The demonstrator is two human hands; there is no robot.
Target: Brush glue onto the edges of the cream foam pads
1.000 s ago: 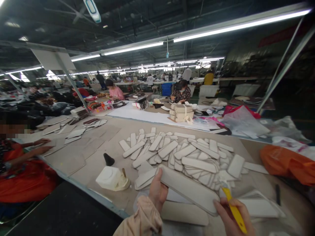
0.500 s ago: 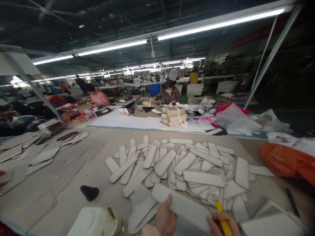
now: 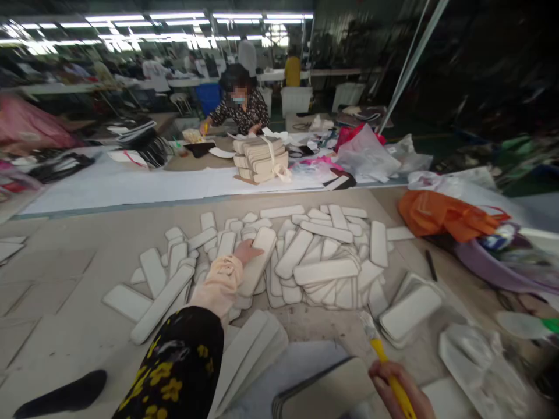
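My left hand [image 3: 248, 251] reaches into a loose heap of pale, round-ended flat panels [image 3: 325, 272]. Its fingers close on the edge of one long pale panel [image 3: 257, 267], partly hidden behind the hand. Low at the right, my right hand [image 3: 399, 387] grips a paintbrush [image 3: 379, 352] by its yellow handle, pale bristles pointing up and away. A small stack of rounded panels with dark edges [image 3: 325, 393] lies between my arms at the front. Beside my left sleeve are several fanned-out panels [image 3: 251, 355].
A black pad-like object [image 3: 65, 396] lies at front left. More panels [image 3: 410, 314] and a crumpled plastic bag [image 3: 483, 366] are on the right, below an orange bag [image 3: 449, 214] and a purple basin [image 3: 489, 265]. Across the table a co-worker [image 3: 242, 107] sits behind a tied panel bundle [image 3: 261, 157].
My left hand has let go of the panel near me and reached forward into the heap, onto another panel. My right hand still holds the brush. The view has turned right and down.
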